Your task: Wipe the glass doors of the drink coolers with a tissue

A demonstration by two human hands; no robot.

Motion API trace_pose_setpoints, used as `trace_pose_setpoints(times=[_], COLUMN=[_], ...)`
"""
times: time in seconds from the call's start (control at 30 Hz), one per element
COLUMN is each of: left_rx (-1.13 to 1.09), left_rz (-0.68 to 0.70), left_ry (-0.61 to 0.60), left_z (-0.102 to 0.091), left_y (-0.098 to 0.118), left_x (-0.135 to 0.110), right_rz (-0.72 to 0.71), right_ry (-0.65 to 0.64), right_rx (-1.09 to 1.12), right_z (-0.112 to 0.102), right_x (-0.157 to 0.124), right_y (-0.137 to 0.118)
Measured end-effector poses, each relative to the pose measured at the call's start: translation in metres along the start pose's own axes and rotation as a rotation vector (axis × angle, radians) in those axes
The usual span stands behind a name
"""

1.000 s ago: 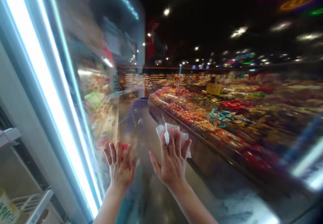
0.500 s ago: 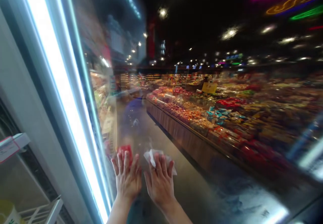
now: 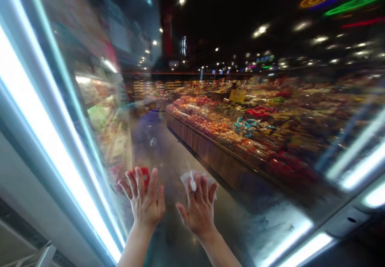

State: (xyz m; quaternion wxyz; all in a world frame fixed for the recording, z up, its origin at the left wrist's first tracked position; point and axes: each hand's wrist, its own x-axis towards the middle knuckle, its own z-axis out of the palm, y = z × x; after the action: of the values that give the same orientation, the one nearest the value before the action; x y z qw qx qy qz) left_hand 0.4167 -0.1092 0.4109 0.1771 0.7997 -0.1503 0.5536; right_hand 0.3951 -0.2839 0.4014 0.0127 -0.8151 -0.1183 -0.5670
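My left hand (image 3: 146,206) is spread with its back toward me, fingers pointing up and forward, as if flat on a see-through pane. A small red thing (image 3: 146,175) shows just behind its fingertips; I cannot tell whether the hand touches it. To its right, my right hand (image 3: 200,210) lies flat too, thumb held out to the side. Under and beyond its fingers is a crumpled, thin white sheet (image 3: 215,192), like a tissue or wipe. Reflections of light tubes show at the lower right, which fits a glass panel in front of me.
Bright light tubes (image 3: 51,134) run diagonally along the left side. Beyond the pane, a long wood-sided bin (image 3: 192,144) holds piles of wrapped goods. Blurred stocked shelves (image 3: 105,130) stand on the left of the aisle. A blurry purple-blue shape (image 3: 147,126) is in the aisle.
My hands have moved apart and slightly up, the left to the left and the right to the right with the white sheet. My fingers are spread wider. The view has turned right.
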Motion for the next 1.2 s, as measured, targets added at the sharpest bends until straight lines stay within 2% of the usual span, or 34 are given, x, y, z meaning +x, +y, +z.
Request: trace_pose_setpoints(times=[0.1, 0.17, 0.23, 0.3, 0.37, 0.53, 0.6, 0.73, 0.83, 0.9, 0.97, 1.13, 1.2], left_rx=[-0.039, -0.057, -0.076, -0.096, -0.105, -0.120, -0.143, -0.170, -0.163, -0.158, -0.147, -0.099, -0.085], left_rz=[0.012, 0.018, 0.036, 0.059, 0.079, 0.148, 0.173, 0.237, 0.279, 0.293, 0.290, 0.294, 0.305], left_ry=[-0.008, -0.027, -0.058, -0.090, -0.105, -0.066, -0.069, -0.063, -0.043, -0.043, -0.043, -0.022, -0.021], left_z=[0.003, 0.006, 0.011, 0.014, 0.018, 0.033, 0.040, 0.055, 0.062, 0.065, 0.068, 0.070, 0.070], left_y=[0.020, 0.036, 0.052, 0.068, 0.085, 0.138, 0.162, 0.207, 0.235, 0.247, 0.252, 0.250, 0.249], left_x=[0.013, 0.019, 0.022, 0.025, 0.029, 0.044, 0.049, 0.060, 0.073, 0.081, 0.087, 0.089, 0.089], right_rz=[0.158, 0.196, 0.173, 0.137, 0.137, 0.337, 0.321, 0.189, 0.203, 0.257, 0.279, 0.238, 0.238], right_ry=[0.029, 0.017, 0.007, 0.006, 0.021, 0.080, 0.068, 0.036, 0.034, 0.029, 0.021, 0.028, 0.045], right_rx=[-0.008, -0.019, -0.033, -0.046, -0.048, -0.063, -0.077, -0.133, -0.156, -0.154, -0.144, -0.107, -0.097], right_z=[-0.019, -0.027, -0.028, -0.025, -0.027, -0.052, -0.057, -0.060, -0.074, -0.087, -0.095, -0.084, -0.085], right_x=[0.033, 0.044, 0.030, 0.005, -0.010, 0.017, 0.016, -0.015, -0.006, 0.012, 0.018, -0.016, -0.005], right_y=[0.033, 0.049, 0.058, 0.068, 0.086, 0.160, 0.180, 0.207, 0.242, 0.266, 0.278, 0.271, 0.276])
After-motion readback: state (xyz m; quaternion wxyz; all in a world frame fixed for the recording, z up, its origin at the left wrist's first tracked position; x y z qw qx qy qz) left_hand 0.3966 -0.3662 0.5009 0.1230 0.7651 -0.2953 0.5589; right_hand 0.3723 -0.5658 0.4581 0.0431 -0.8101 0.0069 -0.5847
